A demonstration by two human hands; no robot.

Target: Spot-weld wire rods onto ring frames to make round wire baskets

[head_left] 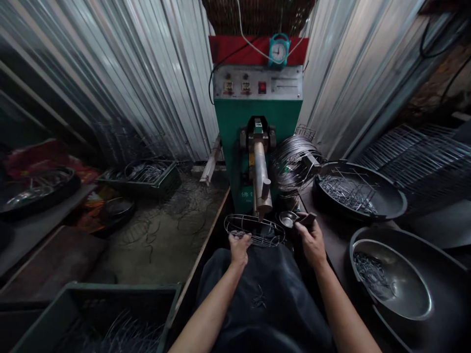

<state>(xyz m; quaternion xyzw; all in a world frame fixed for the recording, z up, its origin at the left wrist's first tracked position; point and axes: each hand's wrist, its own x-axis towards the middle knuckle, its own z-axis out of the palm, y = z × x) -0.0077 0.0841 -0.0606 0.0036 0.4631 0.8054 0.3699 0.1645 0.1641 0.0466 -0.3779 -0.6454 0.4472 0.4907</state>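
My left hand [239,245] is closed on the near left rim of an oval wire basket [257,230], which lies flat under the tip of the machine's metal arm [262,181]. My right hand [311,238] rests by the basket's right end, fingers curled around a small dark object [307,219] that I cannot name. A small shiny metal cup [288,218] sits just left of that hand. The green and red machine [257,113] stands straight ahead, and my dark apron [261,294] covers my lap.
A coil of wire [294,164] hangs right of the machine. Dark bowls [358,193] and a steel bowl [393,279] with small wire pieces sit at right. Wire racks [423,152] lie far right. Green crates [147,176] hold wire parts at left. A clock [278,49] tops the machine.
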